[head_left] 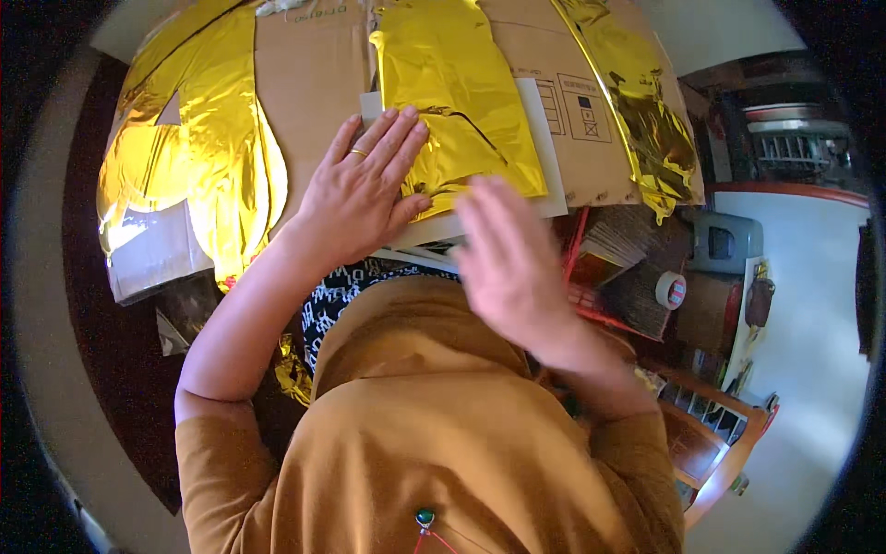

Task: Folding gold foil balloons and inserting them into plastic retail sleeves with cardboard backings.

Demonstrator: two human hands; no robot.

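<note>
A shiny gold foil sheet (pixel 452 69) lies over a flat white board (pixel 551 168) on a large brown cardboard box (pixel 309 92). The left hand (pixel 365 189) rests flat on the foil, fingers extended, grasping nothing; the blurred right hand (pixel 512 263), fingers seemingly straight and free, is at its lower edge, contact unclear. Laying-out looks done; flattening seems unfinished, since creases show near both hands.

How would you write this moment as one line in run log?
left hand: flat over left edge of gold foil | right hand: blurred, near foil's lower edge, contact unclear | white board: under foil
</note>
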